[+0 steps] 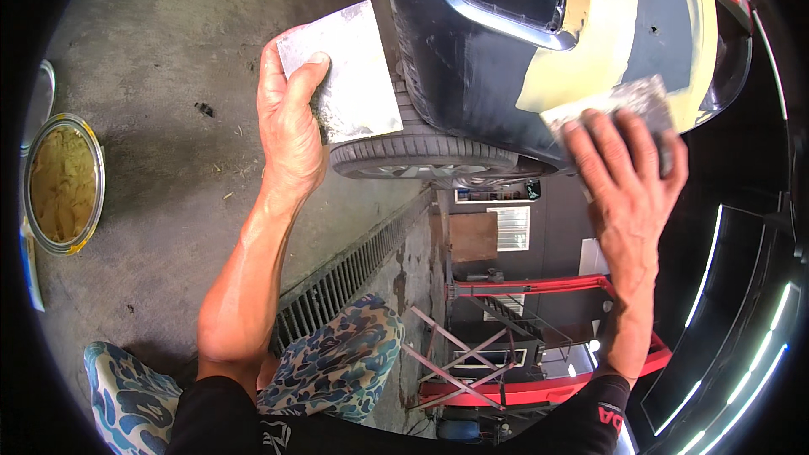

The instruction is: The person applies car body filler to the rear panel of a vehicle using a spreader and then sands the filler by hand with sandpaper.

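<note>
My left hand (291, 122) holds a flat, pale square putty plate (358, 76), its thumb across the face and its fingers behind. Grey smears mark the plate. My right hand (632, 173) is closed on a putty spreader (645, 97), a grey-white flat blade, fingers pressed along its face. The spreader lies over the lower edge of a pale yellow filler patch (611, 25) on the dark car bumper (472, 67); whether its edge touches the surface I cannot tell. More yellow filler is smeared farther right, beside a small dark hole.
An open tin of yellowish filler (63, 185) stands at the far left, near its lid (42, 101). Below the bumper is a tyre (421, 152). A floor drain grate (345, 278) runs across the concrete. Red lift frames (531, 286) stand in the background.
</note>
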`<action>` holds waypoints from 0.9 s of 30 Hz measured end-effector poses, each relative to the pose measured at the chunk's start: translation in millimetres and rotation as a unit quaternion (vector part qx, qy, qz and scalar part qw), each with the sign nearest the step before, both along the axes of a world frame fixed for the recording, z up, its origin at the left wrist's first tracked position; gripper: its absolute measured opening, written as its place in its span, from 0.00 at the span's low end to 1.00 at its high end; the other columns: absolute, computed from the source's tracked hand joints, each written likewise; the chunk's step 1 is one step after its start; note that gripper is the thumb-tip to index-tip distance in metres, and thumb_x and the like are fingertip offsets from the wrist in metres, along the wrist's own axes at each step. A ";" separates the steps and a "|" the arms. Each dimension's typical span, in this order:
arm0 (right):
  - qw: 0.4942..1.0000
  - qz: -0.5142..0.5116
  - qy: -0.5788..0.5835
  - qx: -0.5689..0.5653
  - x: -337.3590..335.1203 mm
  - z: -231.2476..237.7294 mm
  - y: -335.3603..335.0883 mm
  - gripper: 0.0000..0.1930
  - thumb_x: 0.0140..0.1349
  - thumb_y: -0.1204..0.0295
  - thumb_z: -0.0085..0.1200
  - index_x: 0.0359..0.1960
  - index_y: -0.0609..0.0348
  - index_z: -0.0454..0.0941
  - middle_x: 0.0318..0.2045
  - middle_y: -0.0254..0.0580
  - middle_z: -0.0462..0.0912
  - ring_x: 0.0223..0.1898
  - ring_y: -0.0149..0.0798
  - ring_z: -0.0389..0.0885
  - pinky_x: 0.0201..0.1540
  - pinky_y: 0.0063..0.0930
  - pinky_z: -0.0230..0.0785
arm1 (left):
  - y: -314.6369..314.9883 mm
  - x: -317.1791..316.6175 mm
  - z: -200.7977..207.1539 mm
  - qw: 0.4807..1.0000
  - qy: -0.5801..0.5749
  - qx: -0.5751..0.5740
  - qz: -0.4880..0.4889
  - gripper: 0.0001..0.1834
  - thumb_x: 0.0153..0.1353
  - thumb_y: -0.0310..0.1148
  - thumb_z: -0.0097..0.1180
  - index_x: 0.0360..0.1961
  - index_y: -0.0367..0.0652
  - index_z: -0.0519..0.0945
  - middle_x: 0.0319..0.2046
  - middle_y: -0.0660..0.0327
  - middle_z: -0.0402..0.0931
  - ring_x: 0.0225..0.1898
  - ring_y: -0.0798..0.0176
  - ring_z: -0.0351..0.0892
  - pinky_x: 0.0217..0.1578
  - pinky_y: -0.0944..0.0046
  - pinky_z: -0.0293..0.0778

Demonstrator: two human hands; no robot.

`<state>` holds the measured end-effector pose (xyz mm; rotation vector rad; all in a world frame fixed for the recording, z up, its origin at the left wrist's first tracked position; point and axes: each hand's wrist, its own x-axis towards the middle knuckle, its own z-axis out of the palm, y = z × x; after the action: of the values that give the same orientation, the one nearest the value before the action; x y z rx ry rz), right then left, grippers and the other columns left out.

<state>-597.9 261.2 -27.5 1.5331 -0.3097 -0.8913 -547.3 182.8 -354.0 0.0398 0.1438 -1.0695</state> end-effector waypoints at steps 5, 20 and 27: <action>0.991 0.010 0.084 -0.103 34.1 23.5 -24.9 0.27 0.67 0.70 0.51 0.65 0.22 0.77 0.67 0.15 0.74 0.75 0.36 0.62 0.74 0.81 0.30 | -9.9 -9.5 -2.2 1.000 0.023 -0.002 -0.016 0.16 0.71 0.29 0.52 0.58 0.40 0.72 0.48 0.61 0.79 0.48 0.70 0.79 0.52 0.64 0.77; 0.976 -0.021 0.213 -0.052 84.0 33.5 -93.8 0.30 0.66 0.81 0.53 0.62 0.24 0.82 0.71 0.14 0.72 0.79 0.35 0.55 0.77 0.49 0.52 | -22.4 -30.8 -8.5 0.998 0.041 0.024 -0.052 0.15 0.71 0.27 0.51 0.56 0.38 0.72 0.48 0.60 0.79 0.48 0.68 0.79 0.53 0.63 0.76; 0.969 0.006 0.241 -0.056 94.3 31.8 -110.7 0.29 0.66 0.82 0.54 0.60 0.26 0.83 0.69 0.16 0.76 0.78 0.36 0.58 0.75 0.47 0.55 | -24.2 -37.9 -9.7 0.997 0.036 0.023 -0.062 0.14 0.71 0.27 0.50 0.56 0.38 0.72 0.47 0.59 0.79 0.48 0.69 0.79 0.52 0.63 0.76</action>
<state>-503.6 150.5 4.3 1.1676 0.0037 -1.1829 -585.2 158.6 -363.7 0.0512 0.2333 -1.1929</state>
